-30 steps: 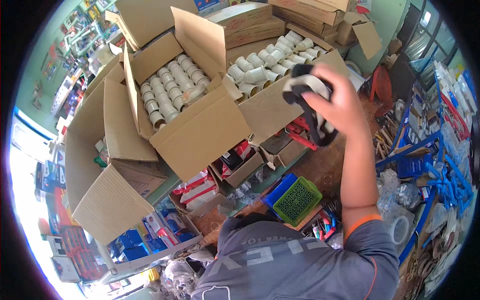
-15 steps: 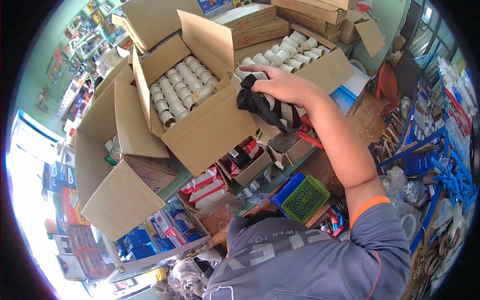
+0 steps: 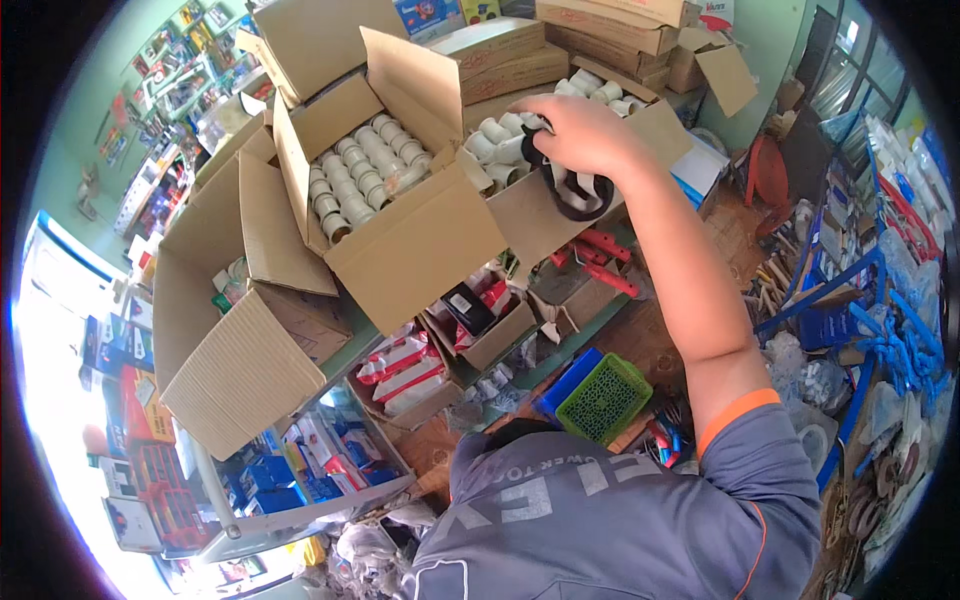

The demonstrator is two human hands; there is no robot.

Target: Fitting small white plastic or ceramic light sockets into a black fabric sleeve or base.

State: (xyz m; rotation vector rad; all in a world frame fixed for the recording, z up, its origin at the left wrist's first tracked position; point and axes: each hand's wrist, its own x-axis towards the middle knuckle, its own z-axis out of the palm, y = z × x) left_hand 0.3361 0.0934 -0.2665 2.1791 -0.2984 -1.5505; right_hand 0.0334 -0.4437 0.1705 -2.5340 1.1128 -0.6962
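My right hand (image 3: 575, 135) is over the right-hand carton, closed on a black strap (image 3: 583, 212). The strap hangs in a loop below my palm, over the carton's near flap; my fingertips are partly hidden. Under and around the hand lie white plastic pipe fittings (image 3: 497, 132) in that carton. To the left stands a bigger open carton (image 3: 415, 265) with rows of similar white pipe fittings (image 3: 350, 180). My left hand is out of view.
An open carton (image 3: 245, 375) stands at the left, its flaps spread. Below are red-handled tools (image 3: 605, 262), a green basket (image 3: 603, 398) and a glass case (image 3: 300, 510). Closed long boxes (image 3: 510, 70) are stacked behind. Shelves with blue pipe fittings (image 3: 905, 340) line the right.
My right hand has moved slightly right over the carton. The black strap, bunched up with a grey part before, now hangs as an open loop, and more fittings show beside it.
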